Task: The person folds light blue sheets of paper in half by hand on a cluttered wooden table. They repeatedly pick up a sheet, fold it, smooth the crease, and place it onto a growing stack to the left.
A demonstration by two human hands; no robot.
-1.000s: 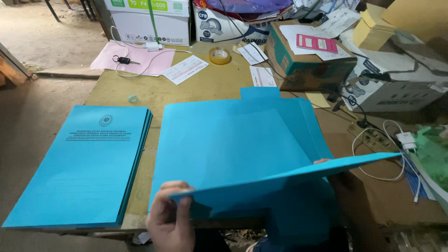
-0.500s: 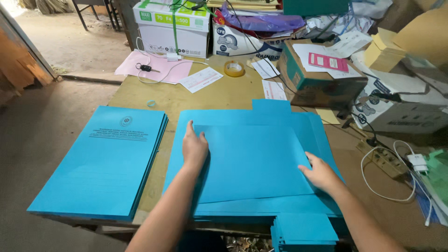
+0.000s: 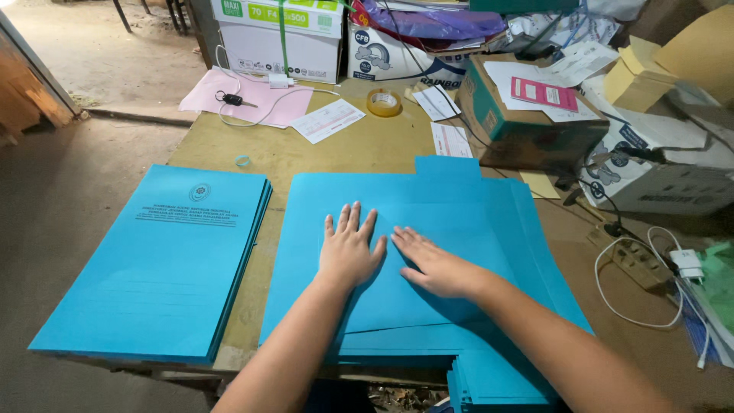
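A spread stack of plain blue folders [image 3: 459, 206] lies open on the yellow wooden table [image 3: 367, 145] in front of me. My left hand [image 3: 349, 248] rests flat on the top blue sheet, fingers spread. My right hand [image 3: 436, 264] lies flat beside it, fingers pointing left, almost touching the left hand. Neither hand grips anything. To the left sits a neat stack of printed blue folder covers [image 3: 160, 260], untouched. More blue sheets [image 3: 497, 378] hang off the near table edge below my right arm.
At the back lie a tape roll [image 3: 384, 102], pink paper with a car key [image 3: 233, 99], white slips, and cardboard boxes [image 3: 527, 122]. A power strip with cables [image 3: 638, 260] is on the right. A small ring [image 3: 243, 160] lies near the printed stack.
A second ago I held a blue sheet lifted by its edges. It was laid on the stack, and both hands moved from its sides to the middle, pressing flat.
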